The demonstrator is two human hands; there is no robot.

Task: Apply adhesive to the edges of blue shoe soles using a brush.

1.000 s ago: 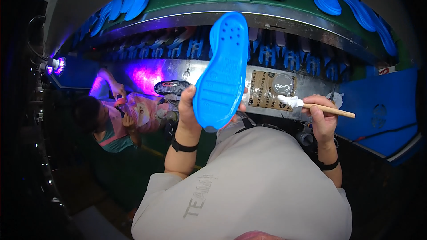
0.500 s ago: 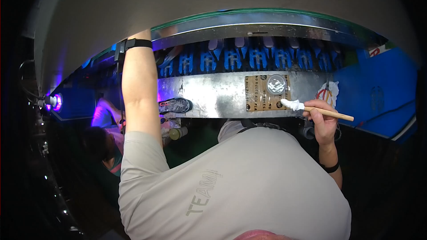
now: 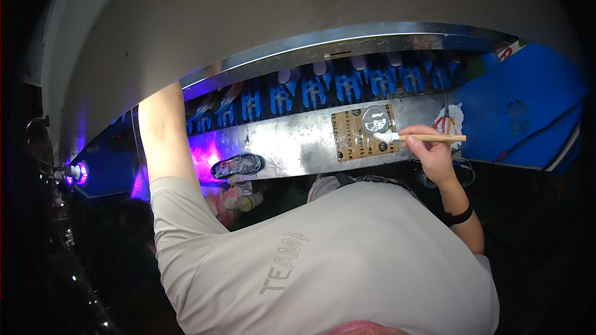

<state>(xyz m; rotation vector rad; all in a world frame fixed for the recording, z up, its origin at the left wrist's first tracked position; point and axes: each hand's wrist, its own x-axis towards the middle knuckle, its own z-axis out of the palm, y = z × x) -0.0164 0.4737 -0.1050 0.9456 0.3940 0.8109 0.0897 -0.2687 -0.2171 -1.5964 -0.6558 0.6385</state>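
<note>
Overhanging everything, a smooth pale grey hood (image 3: 298, 0) could cause knocked knuckles or a fumbled grasp, since whatever lies behind its edge is screened off. The long metal bench (image 3: 285, 142) below is scuffed and glossy; anything light that is nudged could be slid along it, and drips could be spread. The left forearm (image 3: 162, 127) is extended up under the hood; the left hand is hidden, so whether it is open, closed or loaded cannot be told. With the body leaned that way, the right side could be jogged unnoticed. Behind the bench, a row of blue forked holders (image 3: 313, 87) is seen, hard-looking and ridged. The printed brown cardboard (image 3: 352, 142) is flat and shiny, as if wrapped in film; if it were bumped, what it bears could be shifted too. By the right hand (image 3: 430, 155), the brush (image 3: 444, 138) is gripped by its straight, round wooden handle, above the cardboard's right edge. Its soft white head is held just beside the round dish (image 3: 377, 120); whether they touch cannot be told. By a careless wrist turn, the clear, shallow dish could be tipped or its glossy whitish contents smeared.
</note>
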